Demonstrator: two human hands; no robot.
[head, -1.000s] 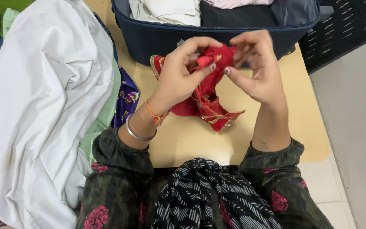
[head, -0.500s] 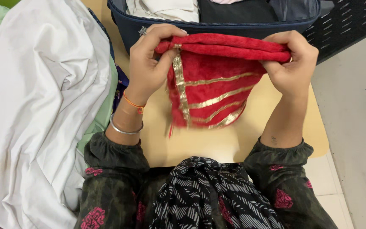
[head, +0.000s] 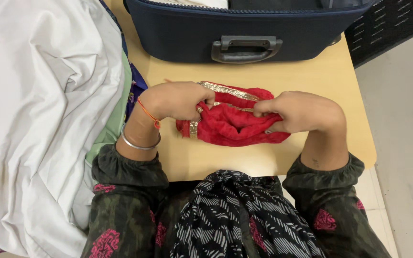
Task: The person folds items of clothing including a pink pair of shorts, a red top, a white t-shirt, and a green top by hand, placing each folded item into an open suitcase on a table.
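Lap: a black-and-white striped cloth [head: 237, 215] lies nearest the camera, between two dark green sleeves with pink flowers
Left hand: the left hand [head: 180, 100] has its grip clamped on the left end of a small red velvet cloth piece with gold ribbon trim [head: 235, 122]; an orange thread and a silver bangle [head: 137, 142] sit on that wrist
Right hand: the right hand [head: 302, 111] has its grip shut on the right end of the same red piece
Red piece: it rests on the pale wooden desk [head: 311, 76], bunched low between both hands, near the front edge
Progress: by my reading the piece looks gathered flat on the desk but not yet put away; the folding seems about midway
Side pile: a large white cotton sheet [head: 44, 110] over pale green and purple printed fabrics, left of the desk
Far: a navy blue soft suitcase with a grey handle [head: 245, 48] stands open at the back of the desk, folded clothes just showing at its top
Labels: no packages or signs show
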